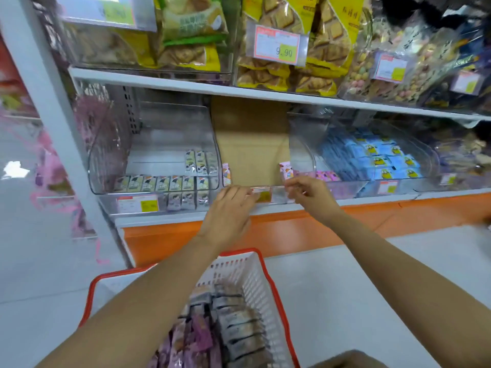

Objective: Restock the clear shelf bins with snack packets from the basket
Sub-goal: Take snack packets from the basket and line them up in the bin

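Both hands (268, 200) touch the middle bin's (276, 187) front rim, basket (255, 272) below.

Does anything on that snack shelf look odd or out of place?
Yes. The middle bin is almost empty: mostly brown cardboard shows, with only a few pink packets at its edges. The neighbouring bins hold rows of packets. Both hands are at its front edge.

White basket (255, 277), red rim; orange shelf edge (305, 227)
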Motion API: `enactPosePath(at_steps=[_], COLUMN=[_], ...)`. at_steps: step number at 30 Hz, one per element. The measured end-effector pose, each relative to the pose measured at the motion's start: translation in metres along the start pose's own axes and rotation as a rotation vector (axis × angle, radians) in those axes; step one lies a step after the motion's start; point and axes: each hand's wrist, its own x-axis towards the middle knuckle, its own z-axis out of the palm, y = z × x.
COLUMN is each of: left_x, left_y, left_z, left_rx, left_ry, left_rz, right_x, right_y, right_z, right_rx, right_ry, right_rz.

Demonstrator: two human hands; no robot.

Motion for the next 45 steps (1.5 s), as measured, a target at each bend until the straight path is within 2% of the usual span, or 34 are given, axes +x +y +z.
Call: enactPosePath(at_steps=[3,8,12,16,18,22,25,28,32,36,45], left_x=[-0.056,-0.152,-0.215,-0.248,-0.258,-0.27,-0.273,-0.276,-0.278,-0.281,-0.274], left_y=[-0.028,-0.078,-0.108,-0.125,-0.128,-0.133,-0.131,-0.13,-0.131,-0.131,-0.129], left_z=[-0.001,0.009,0.019,0.032,0.037,0.049,0.055,0.062,0.068,0.077,0.069], left_rx=[0.021,0.014,0.028,0.048,0.032,-0.022,-0.024,-0.015,0.009,0.053,0.061], left_ry=[-0.086,-0.247,-0.393,-0.585,-0.613,-0.535,-0.483,-0.451,-0.422,-0.391,-0.435], left_rz=[-0.101,-0.365,-0.482,-0.592,-0.597,-0.599,-0.595,-0.612,-0.632,-0.625,-0.634], right_x=[-0.013,-0.041,-0.069,-0.092,-0.099,-0.112,-0.12,-0.124,-0.123,-0.122,-0.121], right_y=[-0.021,-0.049,-0.053,-0.049,-0.045,-0.032,-0.019,-0.007,0.001,0.004,0.002], right_z=[0.052,0.149,0.227,0.284,0.308,0.349,0.375,0.397,0.413,0.417,0.378], right_rx=[0.016,0.016,-0.006,-0.072,-0.159,-0.268,-0.293,-0.268,-0.239,-0.176,-0.089], right_ry=[-0.122,-0.317,-0.492,-0.623,-0.713,-0.858,-0.85,-0.756,-0.638,-0.643,-0.692], right_rz=[-0.002,-0.004,-0.006,0.072,0.105,0.145,0.239,0.361,0.437,0.423,0.162])
